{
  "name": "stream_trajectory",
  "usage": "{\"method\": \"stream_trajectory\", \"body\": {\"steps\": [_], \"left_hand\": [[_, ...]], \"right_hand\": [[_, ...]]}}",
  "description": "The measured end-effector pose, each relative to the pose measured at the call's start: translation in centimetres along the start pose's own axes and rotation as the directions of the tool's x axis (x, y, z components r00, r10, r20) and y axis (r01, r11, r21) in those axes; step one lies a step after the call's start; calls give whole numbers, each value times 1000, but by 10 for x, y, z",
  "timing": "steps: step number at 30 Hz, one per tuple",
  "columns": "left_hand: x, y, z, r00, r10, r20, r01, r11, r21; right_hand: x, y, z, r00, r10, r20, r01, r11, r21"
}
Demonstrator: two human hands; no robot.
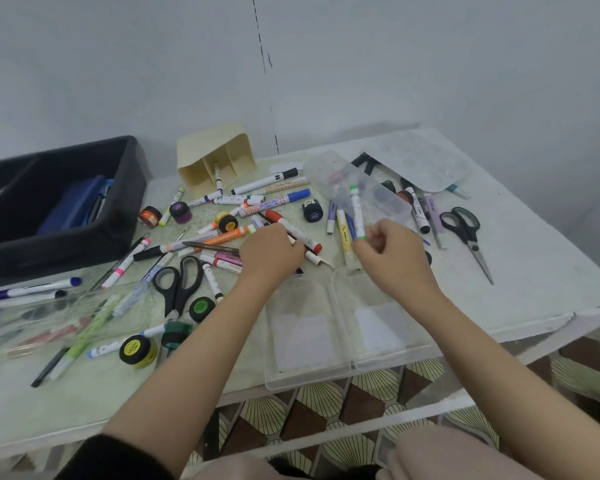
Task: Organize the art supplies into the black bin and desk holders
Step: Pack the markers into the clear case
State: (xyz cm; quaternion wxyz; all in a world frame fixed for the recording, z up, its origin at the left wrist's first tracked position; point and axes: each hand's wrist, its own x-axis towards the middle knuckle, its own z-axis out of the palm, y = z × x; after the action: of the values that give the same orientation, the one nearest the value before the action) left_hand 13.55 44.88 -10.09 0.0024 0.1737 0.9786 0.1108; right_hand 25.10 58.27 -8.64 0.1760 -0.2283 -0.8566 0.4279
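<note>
Right hand (392, 258) at centre right of the frame, fingers curled, pinching a slim green-capped marker (356, 211) of smooth white plastic, nearly upright. Left hand (271, 252) just beside, fingers bent down onto the heap of markers (222, 237); grip impossible to tell. Rigid black bin (132, 188) at upper left. Cream holder (219, 157) with thin dividers, tipped over, near it on the pale surface (534, 271).

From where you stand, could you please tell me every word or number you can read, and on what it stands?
"500A", seen upside down, in red on the blue-capped marker; the word beside it is blurred.
Paint jar lids: labels too small to read.
Other markers: print too blurred.
</note>
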Motion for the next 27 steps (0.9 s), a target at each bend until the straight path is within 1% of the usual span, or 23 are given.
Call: {"method": "stream_trajectory", "body": {"steps": [1,3,5,8,11,14,17,20,23,25,27], "left_hand": [[4,4,0,1000,-20,17,19,999,41],[11,11,2,998,-47,49,44,997,70],[17,16,3,993,-86,85,82,995,49],[21,20,2,980,-159,122,162,987,-17],[21,22,3,976,-199,89,204,977,-57],[21,20,3,971,-222,83,233,962,-145],[20,14,-3,972,-196,127,226,929,-293],[9,8,-16,963,-202,180,265,839,-475],[-14,1,-33,948,-218,233,319,692,-647],[-34,-5,-37,951,-207,229,308,592,-745],[-56,-12,-36,956,-192,220,291,550,-783]], "right_hand": [[-10,4,-3,1000,-5,-2,5,1000,27],[-29,12,-7,1000,-11,13,10,999,43],[-44,21,-12,999,-12,33,12,1000,-11],[-60,31,-16,997,-36,66,48,980,-194],[-70,39,-13,991,-102,89,126,929,-347],[-71,45,-7,987,-148,68,163,907,-387],[-67,47,-4,983,-181,44,183,903,-389],[-60,49,-3,979,-199,37,196,884,-424],[-53,49,-1,977,-212,31,203,872,-445],[-51,49,-1,977,-211,34,204,870,-449],[-50,50,-1,978,-206,47,204,865,-459]]}}
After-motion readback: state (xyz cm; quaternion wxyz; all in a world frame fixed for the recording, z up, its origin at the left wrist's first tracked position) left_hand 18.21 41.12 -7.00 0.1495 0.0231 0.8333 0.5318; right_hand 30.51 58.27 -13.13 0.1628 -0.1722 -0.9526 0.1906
